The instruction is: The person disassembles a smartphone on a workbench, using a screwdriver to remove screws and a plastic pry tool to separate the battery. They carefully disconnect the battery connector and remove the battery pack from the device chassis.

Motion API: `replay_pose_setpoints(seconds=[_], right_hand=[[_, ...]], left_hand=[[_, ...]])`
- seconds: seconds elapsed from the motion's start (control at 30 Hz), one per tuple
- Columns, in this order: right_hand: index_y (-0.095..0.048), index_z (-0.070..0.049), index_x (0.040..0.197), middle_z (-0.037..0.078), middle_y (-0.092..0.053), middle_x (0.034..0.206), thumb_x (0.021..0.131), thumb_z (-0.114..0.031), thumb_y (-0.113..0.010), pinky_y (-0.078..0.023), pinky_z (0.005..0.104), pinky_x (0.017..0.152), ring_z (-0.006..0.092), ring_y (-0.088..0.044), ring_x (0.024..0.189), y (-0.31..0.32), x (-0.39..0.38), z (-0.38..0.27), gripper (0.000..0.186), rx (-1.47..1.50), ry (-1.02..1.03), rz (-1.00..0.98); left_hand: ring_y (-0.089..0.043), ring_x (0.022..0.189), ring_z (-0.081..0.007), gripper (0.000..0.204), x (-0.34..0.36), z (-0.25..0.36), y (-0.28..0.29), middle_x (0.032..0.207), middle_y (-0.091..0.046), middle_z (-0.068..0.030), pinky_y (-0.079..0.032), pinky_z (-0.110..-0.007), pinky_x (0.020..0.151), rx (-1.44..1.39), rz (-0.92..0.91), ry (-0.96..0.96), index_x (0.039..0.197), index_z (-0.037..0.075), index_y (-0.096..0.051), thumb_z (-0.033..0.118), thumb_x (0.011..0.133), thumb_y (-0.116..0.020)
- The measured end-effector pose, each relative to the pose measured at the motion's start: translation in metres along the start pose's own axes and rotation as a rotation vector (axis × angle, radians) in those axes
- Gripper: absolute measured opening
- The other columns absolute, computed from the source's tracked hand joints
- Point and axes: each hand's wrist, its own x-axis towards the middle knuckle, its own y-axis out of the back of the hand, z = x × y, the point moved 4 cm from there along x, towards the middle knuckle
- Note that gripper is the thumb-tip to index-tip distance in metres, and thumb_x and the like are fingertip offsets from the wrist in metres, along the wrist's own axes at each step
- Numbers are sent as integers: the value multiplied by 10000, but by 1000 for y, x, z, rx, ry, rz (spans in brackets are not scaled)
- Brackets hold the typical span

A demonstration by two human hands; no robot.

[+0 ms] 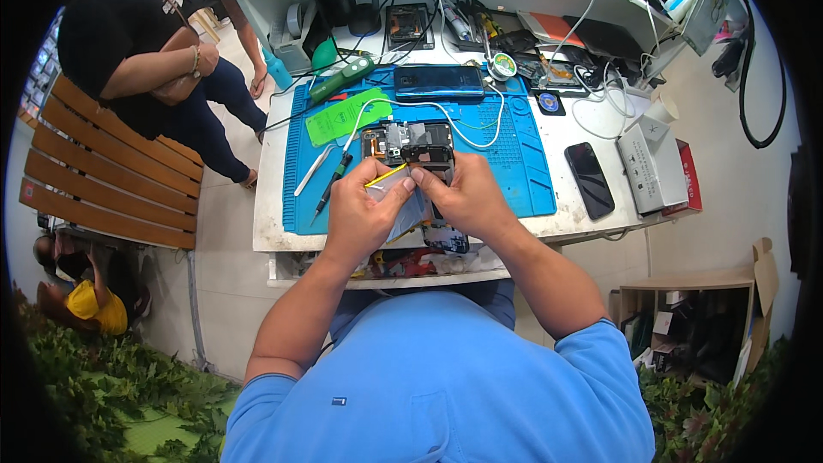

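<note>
Over the near edge of a blue work mat [523, 173], my left hand [353, 213] is closed on a flat silver-grey phone battery [406, 218] with a yellow strip along its upper edge. My right hand [473, 195] is closed too, its thumb and fingers pinching at the right end of that strip, close to my left thumb. Just beyond my fingertips is an opened phone [408, 139] with its inner parts bare. Below my hands, a loose dark phone part [446, 238] shows above the open drawer. My fingers hide part of the battery and the phone's lower side.
White tweezers [314, 170] and a screwdriver [333, 187] lie left of my hands. A green card [346, 117], green handheld tool [343, 79], dark phone [439, 81] and white cable [463, 127] lie farther back. Another phone [589, 180] and boxes [656, 167] stand right. Someone [154, 60] stands left.
</note>
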Motion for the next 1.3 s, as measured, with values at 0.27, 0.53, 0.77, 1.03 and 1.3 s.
replay_pose_setpoints(seconds=[0.27, 0.53, 0.77, 1.03, 1.3], right_hand=[[-777, 66, 996, 112, -746, 649, 1036, -182, -774, -532, 338, 508, 153, -729, 560, 0, -3, -8, 252, 90, -84, -54], [-762, 76, 938, 138, -719, 626, 998, -178, -784, -520, 388, 528, 190, -703, 546, 2, 1, -9, 262, -145, -14, 51], [-773, 67, 991, 125, -760, 723, 991, -168, -797, -537, 385, 577, 158, -677, 604, 10, 9, -4, 236, -106, -35, -16], [-792, 38, 1180, 57, -818, 980, 1040, -152, -792, -580, 322, 727, 93, -709, 842, 21, 3, -12, 236, 225, -179, -234], [-765, 11, 1293, 109, -815, 1200, 1043, -211, -827, -607, 346, 958, 140, -751, 1073, 23, -14, -31, 340, 455, -215, -305]], left_hand=[[-748, 806, -135, 209, -2, -5, 2, 890, -812, -120, -578, -324, 707, -93, -11, 11, 1036, -15, -781, 173, 988, -859], [-771, 823, -165, 241, -2, 6, 1, 931, -832, -134, -596, -329, 746, 53, 38, -27, 1099, -28, -806, 177, 980, -851], [-763, 854, -140, 295, 10, -3, 7, 982, -815, -109, -597, -286, 743, -48, -77, 18, 1135, -29, -801, 213, 986, -880], [-775, 856, -145, 345, 6, -10, 12, 985, -818, -105, -607, -290, 755, -242, -213, 142, 1165, -4, -791, 248, 962, -910], [-739, 879, -125, 366, -3, -23, 16, 1000, -791, -71, -595, -291, 802, -536, -303, 201, 1170, 0, -769, 241, 948, -930]])
